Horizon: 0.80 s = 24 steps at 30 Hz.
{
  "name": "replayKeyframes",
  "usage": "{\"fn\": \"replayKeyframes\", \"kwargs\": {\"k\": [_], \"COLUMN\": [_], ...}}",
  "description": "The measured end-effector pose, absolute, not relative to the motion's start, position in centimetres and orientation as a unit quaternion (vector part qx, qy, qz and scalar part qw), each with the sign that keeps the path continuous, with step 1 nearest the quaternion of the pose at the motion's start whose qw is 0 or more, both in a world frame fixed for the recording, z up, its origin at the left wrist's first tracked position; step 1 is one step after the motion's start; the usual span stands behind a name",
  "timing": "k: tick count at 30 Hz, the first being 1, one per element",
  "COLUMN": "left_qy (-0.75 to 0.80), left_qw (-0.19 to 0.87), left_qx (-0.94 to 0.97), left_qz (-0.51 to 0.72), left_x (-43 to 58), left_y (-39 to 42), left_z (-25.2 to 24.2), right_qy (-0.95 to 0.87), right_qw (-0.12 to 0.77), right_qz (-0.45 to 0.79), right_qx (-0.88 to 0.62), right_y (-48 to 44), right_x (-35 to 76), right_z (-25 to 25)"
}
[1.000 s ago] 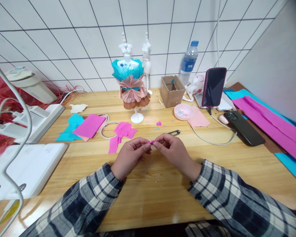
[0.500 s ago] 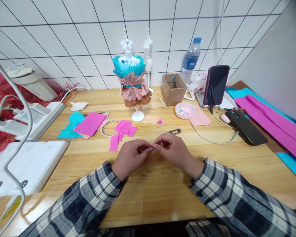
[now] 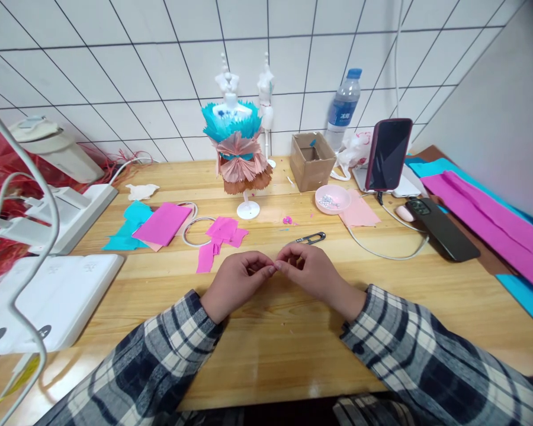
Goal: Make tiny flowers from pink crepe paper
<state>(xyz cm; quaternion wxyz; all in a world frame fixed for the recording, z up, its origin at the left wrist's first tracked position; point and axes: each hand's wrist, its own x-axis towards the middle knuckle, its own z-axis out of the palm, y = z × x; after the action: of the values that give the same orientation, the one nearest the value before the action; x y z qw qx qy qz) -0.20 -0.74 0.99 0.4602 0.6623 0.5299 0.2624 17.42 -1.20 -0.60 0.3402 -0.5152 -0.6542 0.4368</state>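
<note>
My left hand point(image 3: 245, 278) and my right hand point(image 3: 310, 271) meet fingertip to fingertip above the middle of the wooden table. Both are closed in a pinch. What lies between the fingertips is too small to make out. Just beyond my right hand lies a pair of thread snips point(image 3: 311, 238). Scraps of magenta crepe paper point(image 3: 224, 229) lie to the far left of my left hand. A tiny magenta piece point(image 3: 287, 220) rests on the table past my fingers. Behind it stands a small white dress form wearing a ruffled paper dress point(image 3: 237, 139) in teal, pink and brown.
At the back are a cardboard box point(image 3: 311, 168), a water bottle point(image 3: 344, 109) and a propped phone point(image 3: 388, 155). A pink dish of beads point(image 3: 332, 200) sits right of centre, near a black phone point(image 3: 444, 228). Folded paper point(image 3: 493, 225) lies far right; a power strip point(image 3: 82, 216) and cables crowd the left.
My hands stay pinched together in nearly the same place. The right fingers sit slightly lower, and more of the snips shows behind them.
</note>
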Motion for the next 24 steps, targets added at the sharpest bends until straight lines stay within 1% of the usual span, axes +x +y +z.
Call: {"fn": "replayKeyframes", "kwargs": {"k": [2,7,10,13,16,18,24], "left_qy": [0.529,0.508,0.504,0.501,0.506,0.508,0.497], "left_qw": [0.465,0.511,0.525,0.523,0.506,0.509,0.550], "left_qx": [0.662,0.639,0.630,0.639,0.655,0.651,0.616], "left_qz": [0.256,0.269,0.270,0.259,0.243,0.241,0.265], "left_x": [-0.29,-0.44,-0.42,-0.42,-0.49,-0.55,-0.50], "left_y": [-0.75,-0.66,-0.60,-0.58,-0.57,-0.55,-0.53], "left_z": [0.88,0.68,0.71,0.71,0.62,0.55,0.48], "right_qy": [-0.658,-0.599,-0.588,-0.607,-0.646,-0.640,-0.546], "right_qw": [0.333,0.369,0.377,0.363,0.335,0.337,0.386], "right_qz": [0.438,0.515,0.529,0.517,0.469,0.462,0.564], "right_qx": [-0.514,-0.490,-0.482,-0.483,-0.501,-0.512,-0.484], "right_y": [-1.08,-0.81,-0.86,-1.02,-1.10,-1.05,-0.70], "right_x": [17.51,17.52,17.49,17.52,17.57,17.59,17.59], "right_z": [-0.69,-0.61,-0.38,-0.33,-0.49,-0.57,-0.37]}}
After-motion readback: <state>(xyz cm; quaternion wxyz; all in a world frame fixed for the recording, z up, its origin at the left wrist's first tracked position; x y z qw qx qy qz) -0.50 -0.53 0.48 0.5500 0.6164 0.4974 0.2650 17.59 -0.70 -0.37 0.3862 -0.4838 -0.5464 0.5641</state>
